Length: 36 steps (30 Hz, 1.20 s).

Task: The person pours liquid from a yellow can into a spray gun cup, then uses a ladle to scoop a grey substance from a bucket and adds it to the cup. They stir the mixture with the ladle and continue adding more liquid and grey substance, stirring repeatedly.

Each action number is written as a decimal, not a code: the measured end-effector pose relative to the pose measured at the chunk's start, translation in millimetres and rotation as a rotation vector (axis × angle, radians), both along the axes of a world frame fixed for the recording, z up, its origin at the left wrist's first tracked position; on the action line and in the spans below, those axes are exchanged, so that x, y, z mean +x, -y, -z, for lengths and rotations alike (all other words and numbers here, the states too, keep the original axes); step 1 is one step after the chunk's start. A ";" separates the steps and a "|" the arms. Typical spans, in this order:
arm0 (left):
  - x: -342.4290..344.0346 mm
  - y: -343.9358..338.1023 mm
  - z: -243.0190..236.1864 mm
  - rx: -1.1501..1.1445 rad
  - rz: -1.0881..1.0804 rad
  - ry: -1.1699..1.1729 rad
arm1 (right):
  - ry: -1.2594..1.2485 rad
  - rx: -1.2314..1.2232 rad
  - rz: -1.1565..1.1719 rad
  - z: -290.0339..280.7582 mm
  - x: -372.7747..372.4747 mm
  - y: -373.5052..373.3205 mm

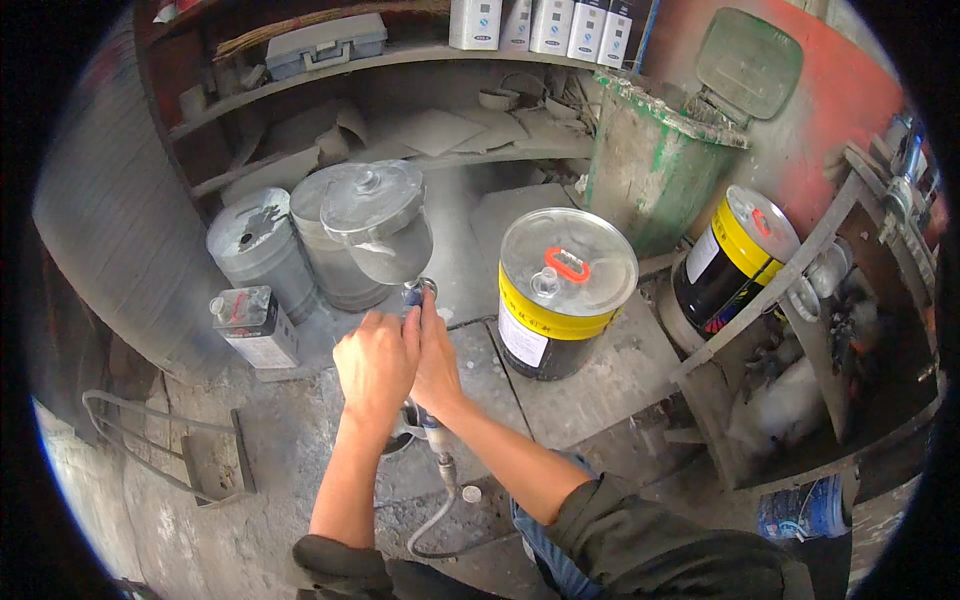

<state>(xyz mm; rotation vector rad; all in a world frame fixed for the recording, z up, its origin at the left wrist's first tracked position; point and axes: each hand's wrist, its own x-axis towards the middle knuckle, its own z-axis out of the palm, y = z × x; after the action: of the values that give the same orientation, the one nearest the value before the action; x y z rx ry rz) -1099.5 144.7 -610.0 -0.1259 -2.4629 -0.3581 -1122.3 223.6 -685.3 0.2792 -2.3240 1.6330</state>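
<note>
A spray gun [432,437] with a metal and blue body points away from me. It is held between my two hands. My right hand [434,362] is closed around its body, and the lower end shows beneath the wrist, joined to a grey hose [430,527]. Against its left side, my left hand [374,358] is closed too, with its fingers near the nozzle end; exactly what those fingers grip is partly hidden. Just beyond the nozzle stands a grey-coated pot with a lid [372,205]. A round rim shows beneath my wrists, mostly covered.
Metal drums [255,240] and a rectangular can [257,328] stand left. A black-and-yellow drum [556,345] with a red handle is to the right, another drum [735,262] beyond. A green bin [640,180], a shelf [430,55], a wooden rack [770,275] and a metal frame [240,450] surround me.
</note>
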 end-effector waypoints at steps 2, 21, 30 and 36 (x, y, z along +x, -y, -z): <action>-1.1 0.6 -0.6 0.054 -0.018 0.024 | -0.076 0.021 -0.004 7.0 -2.6 1.2; 4.6 6.0 -7.5 0.304 -0.073 0.039 | -0.057 -0.058 -0.077 3.8 1.2 11.0; 28.6 9.4 25.0 0.228 0.059 0.116 | -0.289 -0.100 -0.044 40.5 -9.2 13.4; 21.9 -5.4 22.2 0.020 0.053 -0.044 | -0.142 -0.186 -0.032 34.5 -3.1 11.1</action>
<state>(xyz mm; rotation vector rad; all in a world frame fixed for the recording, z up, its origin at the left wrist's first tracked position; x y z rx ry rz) -1077.6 150.1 -632.2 -0.1890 -2.4154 -0.3990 -1125.5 212.5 -719.8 0.3797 -2.0580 1.7680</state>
